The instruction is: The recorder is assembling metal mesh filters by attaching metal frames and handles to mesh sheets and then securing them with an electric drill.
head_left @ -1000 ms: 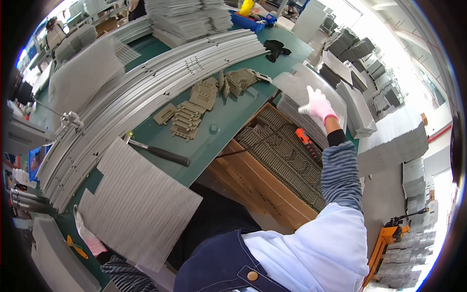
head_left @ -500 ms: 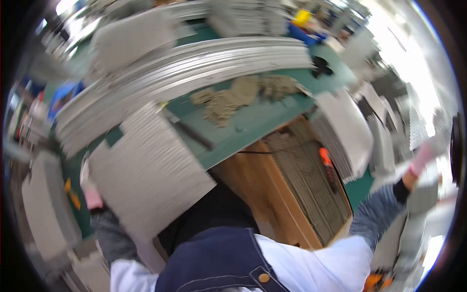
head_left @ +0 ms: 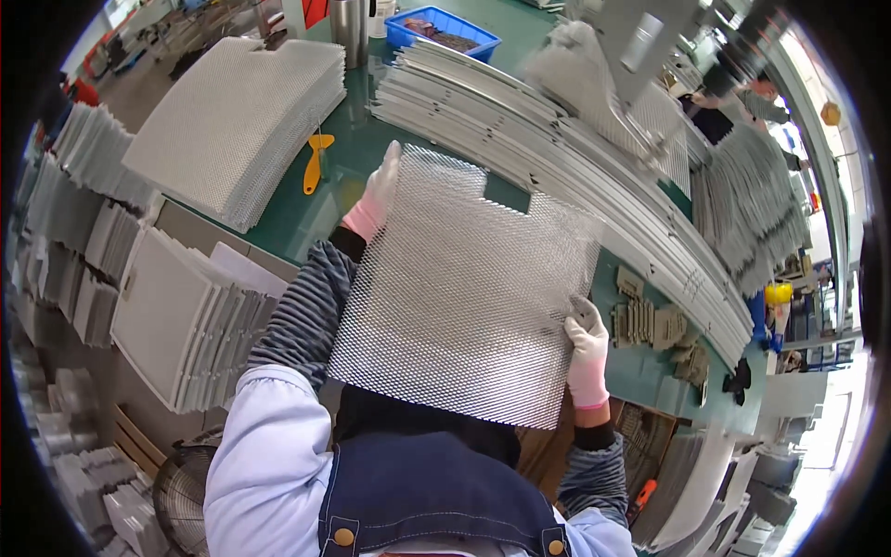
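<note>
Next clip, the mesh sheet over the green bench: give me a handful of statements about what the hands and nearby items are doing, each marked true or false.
1. Both gloved hands hold the metal mesh sheet. True: the left hand grips its left edge, the right hand its right edge.
2. The mesh sheet lies flat on top of the stack of mesh sheets. False: it is held up over the green table, apart from that stack.
3. A yellow-handled tool lies on the table near the left hand. True.
4. The blue tray sits under the right hand. False: it is at the far edge of the table.
</note>
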`<state>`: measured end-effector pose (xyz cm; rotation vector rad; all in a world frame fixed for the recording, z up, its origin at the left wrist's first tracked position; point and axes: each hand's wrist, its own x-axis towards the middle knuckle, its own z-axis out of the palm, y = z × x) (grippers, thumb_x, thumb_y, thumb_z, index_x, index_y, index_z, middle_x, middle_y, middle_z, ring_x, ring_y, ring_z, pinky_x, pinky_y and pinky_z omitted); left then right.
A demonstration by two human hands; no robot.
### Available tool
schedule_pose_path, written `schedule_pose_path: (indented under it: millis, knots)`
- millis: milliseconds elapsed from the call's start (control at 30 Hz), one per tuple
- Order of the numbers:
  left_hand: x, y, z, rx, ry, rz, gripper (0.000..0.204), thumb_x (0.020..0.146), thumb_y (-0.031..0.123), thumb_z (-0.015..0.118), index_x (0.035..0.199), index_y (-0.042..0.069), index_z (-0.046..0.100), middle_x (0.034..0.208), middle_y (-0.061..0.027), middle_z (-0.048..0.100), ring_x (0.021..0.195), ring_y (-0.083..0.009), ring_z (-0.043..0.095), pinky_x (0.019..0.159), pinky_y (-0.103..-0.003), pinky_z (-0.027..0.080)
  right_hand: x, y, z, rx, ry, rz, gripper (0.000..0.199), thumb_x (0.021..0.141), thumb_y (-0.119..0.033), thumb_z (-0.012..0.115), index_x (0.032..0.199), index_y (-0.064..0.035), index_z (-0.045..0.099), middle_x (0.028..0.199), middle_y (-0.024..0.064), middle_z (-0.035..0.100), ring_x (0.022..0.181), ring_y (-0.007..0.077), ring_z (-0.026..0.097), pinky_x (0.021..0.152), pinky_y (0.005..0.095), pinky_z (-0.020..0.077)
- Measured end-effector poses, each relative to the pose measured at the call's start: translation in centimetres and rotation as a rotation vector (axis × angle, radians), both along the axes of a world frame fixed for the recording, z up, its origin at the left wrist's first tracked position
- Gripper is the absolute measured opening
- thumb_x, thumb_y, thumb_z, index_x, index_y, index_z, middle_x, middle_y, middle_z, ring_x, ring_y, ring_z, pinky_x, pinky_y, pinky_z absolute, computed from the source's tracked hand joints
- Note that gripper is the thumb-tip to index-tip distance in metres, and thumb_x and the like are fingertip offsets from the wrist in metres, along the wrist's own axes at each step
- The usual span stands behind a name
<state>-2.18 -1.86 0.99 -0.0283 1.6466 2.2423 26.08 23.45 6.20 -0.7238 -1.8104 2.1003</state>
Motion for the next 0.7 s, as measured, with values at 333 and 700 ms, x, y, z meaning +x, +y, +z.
schedule_pose_path:
  millis: [333, 700]
  knots:
    - [-0.3, -2.8, -0.2, 0.442, -0.001, -0.225, 0.026, 0.098, 0.014, 0.051, 0.120, 0.001, 0.059, 0.109, -0.0064, 0.064, 0.098, -0.0138, 0.062, 0.088, -0.026, 0.050, -1.4, 2.1, -3.6, -0.040, -0.071, 0.096, 0.044, 0.093, -0.002, 0.057, 0.133, 0.0097, 0.042, 0.099, 0.0115, 0.065, 0.081, 0.0168, 0.065, 0.079, 0.0353, 0.0573]
    - [0.2, -3.7, 2.3, -0.220, 0.414, -0.022, 0.042, 0.090, 0.022, 0.064, 0.126, 0.002, 0.059, 0.113, -0.0083, 0.064, 0.105, -0.0164, 0.059, 0.095, -0.027, 0.045, -3.9, 2.4, -0.8, 0.818, -0.193, 0.085, 0.059, 0.073, -0.007, 0.074, 0.129, -0.0001, 0.053, 0.096, 0.0101, 0.068, 0.084, 0.0144, 0.064, 0.078, 0.0282, 0.0526]
